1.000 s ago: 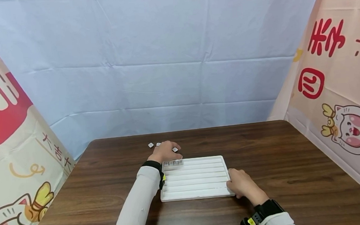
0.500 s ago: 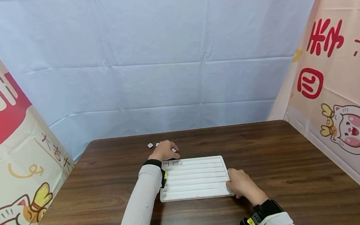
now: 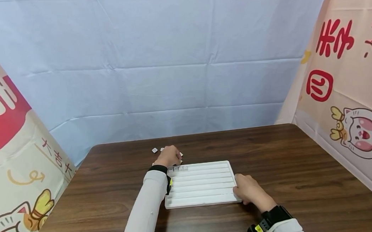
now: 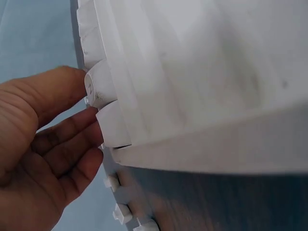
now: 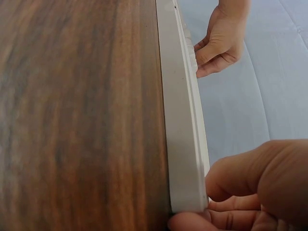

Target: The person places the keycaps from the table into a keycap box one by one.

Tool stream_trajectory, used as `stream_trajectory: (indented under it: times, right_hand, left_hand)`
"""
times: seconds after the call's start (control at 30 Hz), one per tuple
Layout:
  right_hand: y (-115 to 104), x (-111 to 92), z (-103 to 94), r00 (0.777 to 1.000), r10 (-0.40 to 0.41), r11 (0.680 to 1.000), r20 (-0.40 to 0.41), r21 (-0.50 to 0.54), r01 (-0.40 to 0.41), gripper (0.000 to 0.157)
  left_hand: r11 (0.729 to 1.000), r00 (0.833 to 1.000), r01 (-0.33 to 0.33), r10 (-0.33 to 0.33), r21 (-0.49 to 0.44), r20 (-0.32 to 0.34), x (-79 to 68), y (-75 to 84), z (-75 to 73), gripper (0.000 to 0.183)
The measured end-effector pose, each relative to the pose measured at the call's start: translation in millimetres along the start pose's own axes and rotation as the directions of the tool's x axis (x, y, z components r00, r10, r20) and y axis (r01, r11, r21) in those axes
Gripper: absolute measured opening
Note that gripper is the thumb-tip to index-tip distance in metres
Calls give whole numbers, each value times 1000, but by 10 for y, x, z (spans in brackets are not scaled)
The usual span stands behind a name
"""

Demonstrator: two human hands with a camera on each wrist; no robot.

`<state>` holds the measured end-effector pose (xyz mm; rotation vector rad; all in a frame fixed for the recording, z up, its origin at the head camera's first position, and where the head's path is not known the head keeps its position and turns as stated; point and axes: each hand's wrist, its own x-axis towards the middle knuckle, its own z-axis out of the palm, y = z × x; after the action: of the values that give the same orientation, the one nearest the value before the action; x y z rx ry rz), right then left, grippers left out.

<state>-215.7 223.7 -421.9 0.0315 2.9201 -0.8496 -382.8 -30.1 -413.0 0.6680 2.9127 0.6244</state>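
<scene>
The tray point(image 3: 203, 186) lies on the table point(image 3: 271, 149), with a short row of keys point(image 3: 180, 168) in its far left corner, and the right hand point(image 3: 251, 190) grips its right edge with thumb and fingers. The left hand point(image 3: 167, 156) is at this row, but I cannot tell whether it pinches a key; loose keys point(image 3: 154, 150) lie near it.

Dk brown wood-grain table point(image 3: 76, 208) w/ rounded far corners. Behind it, lt blue creased cloth point(image 3: 154, 68). L side: cream-&-red banner point(image 3: 21, 147) w/ cartoon cat point(image 3: 7, 221), partly cut off. R side: pinkish banner point(image 3: 348, 84) w/ lg red Chinese characters point(image 3: 328, 38) & 2nd cartoon cat point(image 3: 363, 133).
</scene>
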Motion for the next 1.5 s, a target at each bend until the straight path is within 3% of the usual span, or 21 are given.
stream_trajectory:
  times: [0.3, 0.63, 0.9, 1.17, 1.5]
  right_hand:
    - [-11, -11, 9, 1000, 2, 1000, -5, 8, -2, 21]
    - [-12, -12, 2, 1000, 1, 1000, -7, 9, -1, 21]
    - [-16, -10, 2, 1000, 3, 1000, 2, 16, -3, 22]
    - [-14, -2, 1, 1000, 2, 1000, 5, 8, -2, 21]
    - [-9, -3, 9, 1000, 4, 1000, -3, 6, -4, 21]
  left_hand:
    - [998, 999, -3, 5, 58, -34, 11, -17, 8, 18]
    - [996, 999, 3, 0, 93, -37, -1, 18, -10, 14]
    - [1000, 1000, 13, -13, 12, 6, -15, 7, -18, 7]
    - [997, 999, -32, 31, -74, -15, -19, 46, -71, 11]
    - [996, 998, -60, 59, -60, -21, -20, 126, -73, 8]
